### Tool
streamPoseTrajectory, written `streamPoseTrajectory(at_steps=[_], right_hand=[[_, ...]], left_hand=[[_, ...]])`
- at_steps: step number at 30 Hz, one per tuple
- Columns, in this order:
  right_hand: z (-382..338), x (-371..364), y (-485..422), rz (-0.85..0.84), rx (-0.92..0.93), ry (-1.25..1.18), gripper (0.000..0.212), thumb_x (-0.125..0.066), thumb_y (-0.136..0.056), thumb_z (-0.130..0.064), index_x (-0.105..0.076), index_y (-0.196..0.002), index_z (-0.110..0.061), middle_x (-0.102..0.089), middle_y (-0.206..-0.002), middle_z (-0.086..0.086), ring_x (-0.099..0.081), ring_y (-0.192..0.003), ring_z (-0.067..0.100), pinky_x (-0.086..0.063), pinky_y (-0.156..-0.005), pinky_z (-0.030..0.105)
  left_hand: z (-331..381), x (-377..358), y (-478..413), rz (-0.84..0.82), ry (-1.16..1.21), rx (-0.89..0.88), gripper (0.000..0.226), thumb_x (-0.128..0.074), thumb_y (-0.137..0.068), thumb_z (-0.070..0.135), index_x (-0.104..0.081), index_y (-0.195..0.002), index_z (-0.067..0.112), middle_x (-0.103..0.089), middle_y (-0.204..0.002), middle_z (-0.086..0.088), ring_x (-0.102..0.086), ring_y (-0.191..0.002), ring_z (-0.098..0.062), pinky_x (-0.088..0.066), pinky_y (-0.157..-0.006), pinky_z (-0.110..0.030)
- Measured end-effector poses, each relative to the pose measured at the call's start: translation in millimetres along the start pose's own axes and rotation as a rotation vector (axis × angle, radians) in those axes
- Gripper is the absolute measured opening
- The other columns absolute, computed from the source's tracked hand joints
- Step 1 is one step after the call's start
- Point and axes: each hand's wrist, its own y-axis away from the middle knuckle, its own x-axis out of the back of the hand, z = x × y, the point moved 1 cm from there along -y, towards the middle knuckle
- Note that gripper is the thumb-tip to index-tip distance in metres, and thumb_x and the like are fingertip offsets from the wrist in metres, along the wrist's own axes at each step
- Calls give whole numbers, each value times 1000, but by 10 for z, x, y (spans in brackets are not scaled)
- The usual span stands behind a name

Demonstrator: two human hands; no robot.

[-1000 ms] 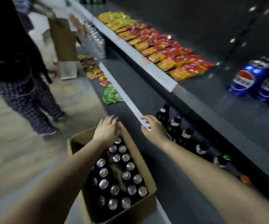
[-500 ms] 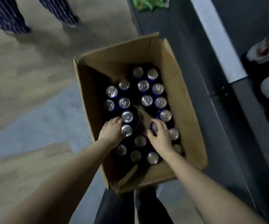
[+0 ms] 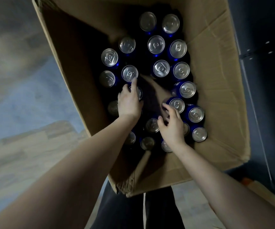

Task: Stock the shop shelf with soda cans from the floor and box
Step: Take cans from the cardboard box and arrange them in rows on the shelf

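We look straight down at the floor (image 3: 18,113), patchy grey and tan, where an open cardboard box (image 3: 216,104) stands between our arms, with our dark trousers (image 3: 125,212) just below its near edge. To the right of the box runs the dark base of the shelf (image 3: 265,80). Inside the box stand upright blue soda cans (image 3: 161,68) with silver tops, packed in loose rows along the left and right sides, while a strip of bare cardboard bottom shows through a gap in the middle. Our left hand (image 3: 129,103) reaches into the left group, its fingers curled down over the top of one can (image 3: 139,93), gripping it. Our right hand (image 3: 172,126) is over the right group, fingers spread and partly bent beside another can (image 3: 176,105) that leans toward the gap; the fingertips touch its side, but we cannot tell whether they have closed on it.
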Motion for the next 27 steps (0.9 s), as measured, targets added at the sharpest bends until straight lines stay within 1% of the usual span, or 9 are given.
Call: streamPoseTrajectory(at_steps=[4, 6, 11, 14, 17, 19, 22, 24, 27], right_hand=[[4, -24, 7, 0, -4, -23, 45, -58, -87, -11, -49, -131, -13, -47, -135, 6, -52, -119, 18, -47, -98, 30], [6, -41, 10, -3, 7, -35, 45, -58, -87, -12, -49, -131, -14, -46, -136, 6, -52, -119, 21, -48, -98, 33], [9, -19, 50, -2, 21, -42, 45, -57, -88, -12, -48, -131, -14, -46, -135, 6, -51, -121, 21, -48, -98, 40], [-45, 37, 109, 9, 62, -28, 44, -57, -87, -11, -49, -131, -13, -47, -134, 5, -51, -120, 19, -48, -97, 38], [-150, 151, 226, 28, 87, -20, 44, -58, -87, -10, -50, -130, -11, -49, -133, 7, -54, -116, 19, -47, -96, 27], [-265, 271, 333, 22, 107, -46, 45, -58, -87, -10, -49, -131, -12, -48, -134, 8, -54, -117, 20, -47, -97, 30], [-586, 601, 510, 0, 145, -72, 49, -58, -87, -13, -44, -134, -16, -43, -138, 6, -50, -121, 20, -47, -98, 40], [-928, 941, 644, -9, 194, -89, 52, -59, -88, -14, -41, -137, -17, -43, -138, 7, -49, -122, 20, -44, -101, 35], [-1526, 1558, 863, -16, 301, -60, 54, -60, -87, -15, -41, -137, -14, -48, -134, 9, -47, -123, 20, -37, -99, 22]], left_hand=[[21, -42, -28, 33, 34, 44, 92, -71, -81, 21, -9, -149, 29, -36, -140, -17, -47, -119, -38, -36, -106, -48], [11, -44, -38, 38, 51, 40, 92, -71, -80, 20, -10, -149, 29, -37, -138, -18, -47, -118, -39, -37, -105, -47], [-27, 37, 17, 58, -19, -47, 84, -75, -76, 23, -25, -144, 20, -43, -127, -18, -49, -114, -37, -32, -109, -46], [25, 132, 89, 53, -92, -131, 81, -76, -74, 29, -31, -140, 18, -43, -129, -19, -49, -115, -36, -26, -113, -47], [151, 319, 220, 28, -154, -200, 81, -78, -70, 35, -36, -136, 16, -42, -129, -18, -50, -116, -35, -18, -115, -49], [265, 554, 386, 9, -143, -220, 79, -77, -70, 37, -37, -135, 17, -43, -129, -16, -49, -115, -35, -20, -114, -49], [485, 1089, 697, 11, -66, -221, 74, -78, -69, 40, -43, -129, 17, -48, -125, -14, -48, -114, -34, -36, -102, -42], [647, 1562, 942, 33, -11, -207, 72, -81, -65, 37, -47, -125, 16, -52, -118, -15, -51, -111, -33, -42, -92, -37], [968, 2352, 1387, 79, -7, -233, 70, -84, -62, 38, -54, -120, 13, -59, -114, -15, -54, -109, -32, -45, -88, -34]])
